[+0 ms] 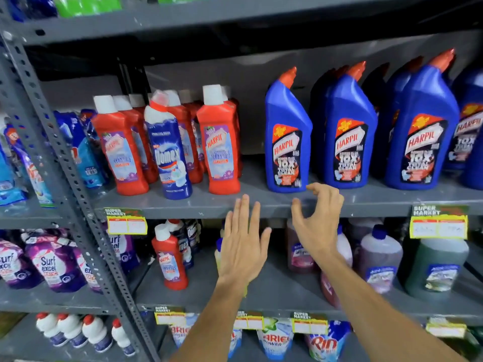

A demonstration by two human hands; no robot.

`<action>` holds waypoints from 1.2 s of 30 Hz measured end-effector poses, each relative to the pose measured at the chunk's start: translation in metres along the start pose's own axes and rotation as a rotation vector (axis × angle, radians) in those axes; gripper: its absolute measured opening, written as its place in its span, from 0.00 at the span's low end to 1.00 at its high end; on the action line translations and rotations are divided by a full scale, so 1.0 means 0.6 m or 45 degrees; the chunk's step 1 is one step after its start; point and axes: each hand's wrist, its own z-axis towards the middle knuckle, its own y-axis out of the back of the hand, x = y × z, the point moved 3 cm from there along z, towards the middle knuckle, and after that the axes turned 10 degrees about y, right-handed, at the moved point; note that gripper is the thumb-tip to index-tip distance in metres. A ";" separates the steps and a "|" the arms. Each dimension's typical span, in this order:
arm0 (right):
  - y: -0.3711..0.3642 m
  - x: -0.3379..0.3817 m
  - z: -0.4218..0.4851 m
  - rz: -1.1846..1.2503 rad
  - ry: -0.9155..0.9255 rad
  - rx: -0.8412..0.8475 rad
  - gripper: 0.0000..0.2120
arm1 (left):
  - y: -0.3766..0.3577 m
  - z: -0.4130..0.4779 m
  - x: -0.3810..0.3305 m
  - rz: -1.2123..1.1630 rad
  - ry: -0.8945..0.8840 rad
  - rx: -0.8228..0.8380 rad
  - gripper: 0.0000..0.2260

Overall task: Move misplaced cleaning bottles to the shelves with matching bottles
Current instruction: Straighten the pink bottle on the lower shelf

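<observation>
Near the front edge of the upper shelf [261,205], a blue Domex bottle [170,152] stands upright among the red Harpic bottles [219,145], up and to the left of both hands. The left hand [241,246], flat with fingers together and empty, is the nearer. The right hand [317,218] hangs loosely curled and empty, below the blue Harpic bottles [287,137]. A lone red bottle [170,254] stands on the shelf beneath, beside more Domex.

Dim, soft-focus, bowed at edges.
</observation>
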 end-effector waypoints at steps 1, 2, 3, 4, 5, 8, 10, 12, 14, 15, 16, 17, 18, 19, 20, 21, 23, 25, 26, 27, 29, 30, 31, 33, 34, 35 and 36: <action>0.003 -0.004 -0.024 -0.063 0.009 -0.012 0.17 | -0.017 -0.026 -0.002 -0.020 -0.034 0.022 0.27; 0.006 -0.009 -0.047 -0.124 0.012 -0.016 0.17 | -0.035 -0.051 -0.003 -0.030 -0.058 0.062 0.27; 0.008 -0.015 -0.069 -0.169 -0.002 -0.018 0.17 | -0.054 -0.074 -0.001 -0.028 -0.067 0.121 0.28; 0.010 -0.024 -0.088 -0.196 -0.031 -0.017 0.17 | -0.074 -0.094 0.001 -0.016 -0.065 0.190 0.28; 0.012 -0.037 -0.105 -0.212 -0.072 -0.013 0.18 | -0.093 -0.110 0.005 -0.003 -0.057 0.262 0.29; 0.021 -0.092 -0.153 -0.264 -0.261 -0.002 0.26 | -0.157 -0.143 0.020 0.015 -0.011 0.438 0.30; 0.026 -0.126 -0.180 -0.290 -0.334 -0.004 0.32 | -0.203 -0.157 0.030 0.025 0.027 0.563 0.30; 0.028 -0.161 -0.205 -0.259 -0.465 0.019 0.37 | -0.253 -0.172 0.037 0.049 0.039 0.712 0.32; 0.021 -0.202 -0.240 -0.188 -0.713 0.058 0.41 | -0.299 -0.191 0.043 0.061 0.041 0.886 0.33; 0.017 -0.221 -0.255 -0.146 -0.820 0.062 0.43 | -0.318 -0.199 0.047 0.062 0.047 0.956 0.33; 0.012 -0.237 -0.269 -0.102 -0.910 0.056 0.44 | -0.336 -0.207 0.051 0.069 0.059 1.012 0.34; 0.008 -0.253 -0.282 -0.047 -0.993 0.041 0.44 | -0.352 -0.214 0.055 0.080 0.072 1.063 0.34; 0.005 -0.266 -0.291 -0.001 -1.076 0.039 0.43 | -0.367 -0.220 0.059 0.091 0.085 1.112 0.33; 0.001 -0.280 -0.299 0.018 -1.142 0.041 0.42 | -0.379 -0.226 0.063 0.098 0.099 1.151 0.33; -0.002 -0.294 -0.305 0.009 -1.194 0.059 0.41 | -0.392 -0.233 0.067 0.102 0.114 1.179 0.32; -0.004 -0.307 -0.312 -0.008 -1.237 0.087 0.40 | -0.402 -0.238 0.070 0.102 0.128 1.196 0.31; -0.009 -0.329 -0.324 -0.073 -1.301 0.153 0.38 | -0.421 -0.248 0.076 0.109 0.118 1.189 0.30; -0.014 -0.344 -0.336 -0.141 -1.302 0.210 0.39 | -0.430 -0.253 0.080 0.128 0.091 1.133 0.32; -0.017 -0.348 -0.341 -0.173 -1.281 0.230 0.39 | -0.430 -0.254 0.081 0.127 0.087 1.111 0.35; -0.019 -0.351 -0.345 -0.198 -1.248 0.237 0.37 | -0.429 -0.254 0.082 0.118 0.084 1.102 0.37; -0.019 -0.356 -0.350 -0.162 -1.199 0.232 0.31 | -0.430 -0.254 0.083 0.094 0.089 1.103 0.35; -0.020 -0.361 -0.356 -0.098 -1.185 0.250 0.29 | -0.431 -0.255 0.083 0.088 0.097 1.104 0.35; -0.021 -0.368 -0.360 -0.018 -1.180 0.284 0.28 | -0.431 -0.254 0.083 0.086 0.104 1.098 0.34; -0.024 -0.376 -0.365 0.136 -1.191 0.414 0.27 | -0.433 -0.254 0.083 0.088 0.107 1.097 0.33; -0.028 -0.375 -0.364 0.203 -1.202 0.490 0.28 | -0.434 -0.255 0.084 0.085 0.109 1.104 0.32; -0.032 -0.375 -0.364 0.258 -1.216 0.563 0.29 | -0.434 -0.255 0.084 0.082 0.110 1.112 0.31; -0.036 -0.372 -0.361 0.300 -1.223 0.634 0.29 | -0.434 -0.256 0.085 0.081 0.108 1.117 0.31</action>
